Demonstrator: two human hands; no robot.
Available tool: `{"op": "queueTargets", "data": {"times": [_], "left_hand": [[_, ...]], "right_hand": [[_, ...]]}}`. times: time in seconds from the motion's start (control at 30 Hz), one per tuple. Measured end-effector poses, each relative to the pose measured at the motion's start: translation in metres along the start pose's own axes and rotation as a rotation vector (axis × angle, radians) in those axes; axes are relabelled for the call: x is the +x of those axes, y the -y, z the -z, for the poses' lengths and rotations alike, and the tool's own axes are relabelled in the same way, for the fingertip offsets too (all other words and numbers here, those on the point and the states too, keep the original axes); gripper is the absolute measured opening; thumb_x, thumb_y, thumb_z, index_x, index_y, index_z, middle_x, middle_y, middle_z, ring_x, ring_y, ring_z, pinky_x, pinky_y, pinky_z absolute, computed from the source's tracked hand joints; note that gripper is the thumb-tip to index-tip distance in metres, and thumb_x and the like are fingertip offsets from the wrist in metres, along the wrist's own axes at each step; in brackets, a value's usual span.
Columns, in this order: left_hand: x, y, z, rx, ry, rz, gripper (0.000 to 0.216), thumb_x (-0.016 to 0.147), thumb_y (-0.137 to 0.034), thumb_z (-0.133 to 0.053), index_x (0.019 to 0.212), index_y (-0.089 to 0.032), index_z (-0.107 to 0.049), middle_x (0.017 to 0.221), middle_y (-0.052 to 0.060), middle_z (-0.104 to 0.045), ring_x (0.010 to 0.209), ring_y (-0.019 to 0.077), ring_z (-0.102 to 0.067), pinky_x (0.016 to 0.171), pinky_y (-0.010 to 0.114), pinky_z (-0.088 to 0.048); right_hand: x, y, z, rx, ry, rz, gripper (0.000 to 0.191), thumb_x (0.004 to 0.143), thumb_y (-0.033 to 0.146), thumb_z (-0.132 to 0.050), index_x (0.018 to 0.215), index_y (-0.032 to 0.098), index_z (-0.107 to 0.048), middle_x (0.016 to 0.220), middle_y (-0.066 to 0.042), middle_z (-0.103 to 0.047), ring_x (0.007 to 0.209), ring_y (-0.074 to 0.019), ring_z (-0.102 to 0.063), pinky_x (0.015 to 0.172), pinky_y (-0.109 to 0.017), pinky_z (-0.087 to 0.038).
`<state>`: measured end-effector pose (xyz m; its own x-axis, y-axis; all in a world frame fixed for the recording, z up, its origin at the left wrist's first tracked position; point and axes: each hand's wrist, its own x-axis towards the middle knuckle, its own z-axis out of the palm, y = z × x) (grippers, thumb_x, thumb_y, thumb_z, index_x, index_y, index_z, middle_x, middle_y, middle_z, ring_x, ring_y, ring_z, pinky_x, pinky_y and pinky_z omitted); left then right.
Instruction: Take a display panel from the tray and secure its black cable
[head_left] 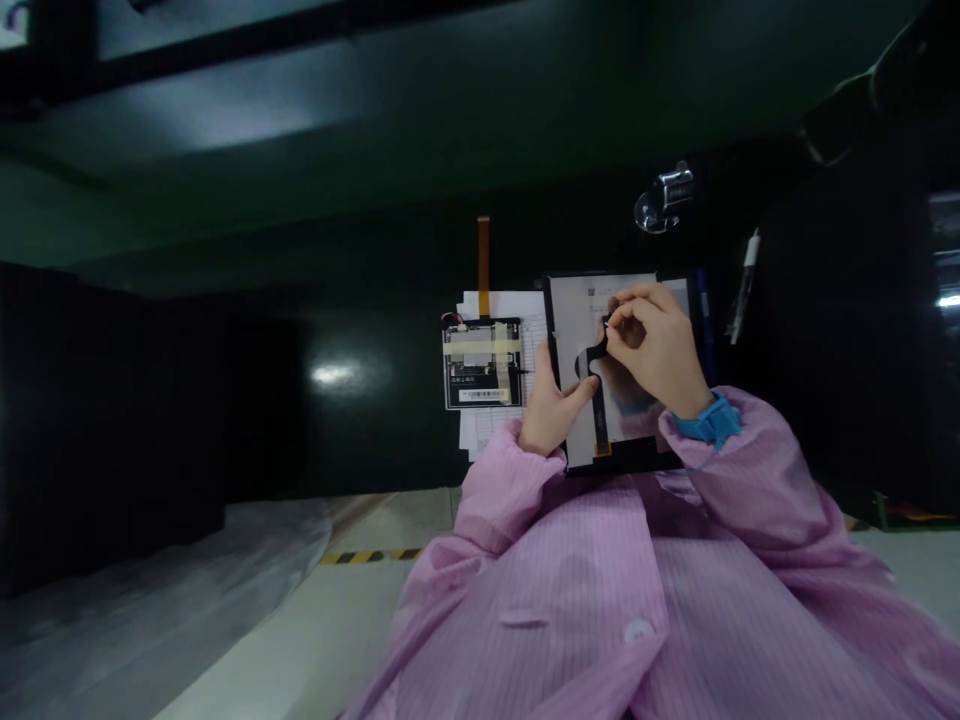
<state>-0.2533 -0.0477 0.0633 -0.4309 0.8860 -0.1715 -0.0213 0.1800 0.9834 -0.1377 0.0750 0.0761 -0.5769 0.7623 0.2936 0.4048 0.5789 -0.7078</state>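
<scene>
A flat display panel with a pale, shiny back and black border lies tilted in front of me. My left hand grips its left edge, the thumb pressing near a black flex cable that runs up the back. At the cable's upper end, the thumb and index finger of my right hand are pinched together; the exact bit between the fingertips is small. A blue wrist strap circles my right wrist. Left of the panel sits an opened device board with yellow tape and an orange ribbon cable.
Printed sheets lie under the board. Behind the panel stands a clear and metallic suction-cup-like item. A white-capped pen rests at the right, and a blue strip-like object borders the panel. The tabletop is dark.
</scene>
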Motion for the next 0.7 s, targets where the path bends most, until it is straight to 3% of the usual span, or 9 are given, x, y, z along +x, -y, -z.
{"op": "queueTargets", "data": {"times": [0.2,0.4,0.53,0.7], "left_hand": [[-0.001,-0.003,0.000,-0.005,0.000,0.017,0.056,0.082,-0.021,-0.067,0.131,-0.018,-0.040,0.129,0.011,-0.060,0.126,0.0249,-0.058,0.116,0.046,-0.041],[-0.001,-0.004,0.000,0.005,0.016,0.025,0.053,0.084,-0.023,-0.066,0.130,-0.020,-0.041,0.131,0.010,-0.060,0.127,0.0245,-0.057,0.115,0.047,-0.042],[-0.001,-0.005,0.000,-0.031,0.005,0.024,0.055,0.083,-0.023,-0.068,0.130,-0.020,-0.041,0.131,0.011,-0.059,0.125,0.0243,-0.058,0.114,0.045,-0.043],[-0.001,-0.006,0.001,-0.012,0.008,0.038,0.056,0.083,-0.021,-0.068,0.131,-0.020,-0.040,0.133,0.011,-0.057,0.124,0.0234,-0.058,0.112,0.044,-0.045]], "right_hand": [[-0.001,0.003,0.000,0.001,0.004,-0.040,0.014,0.077,0.007,-0.060,0.083,0.020,-0.056,0.109,-0.008,-0.059,0.103,-0.0244,-0.059,0.092,-0.044,-0.052],[-0.004,0.010,-0.001,-0.180,-0.033,-0.012,0.017,0.081,0.015,-0.063,0.096,0.021,-0.058,0.109,-0.009,-0.058,0.107,-0.0292,-0.055,0.094,-0.049,-0.050],[-0.007,0.014,-0.006,-0.239,-0.067,0.001,0.005,0.089,0.017,-0.057,0.090,0.021,-0.060,0.103,-0.010,-0.060,0.102,-0.0294,-0.055,0.090,-0.048,-0.050],[-0.006,0.012,-0.008,-0.212,-0.070,-0.022,0.009,0.090,0.016,-0.056,0.083,0.021,-0.058,0.095,-0.007,-0.060,0.097,-0.0272,-0.055,0.085,-0.044,-0.049]]}}
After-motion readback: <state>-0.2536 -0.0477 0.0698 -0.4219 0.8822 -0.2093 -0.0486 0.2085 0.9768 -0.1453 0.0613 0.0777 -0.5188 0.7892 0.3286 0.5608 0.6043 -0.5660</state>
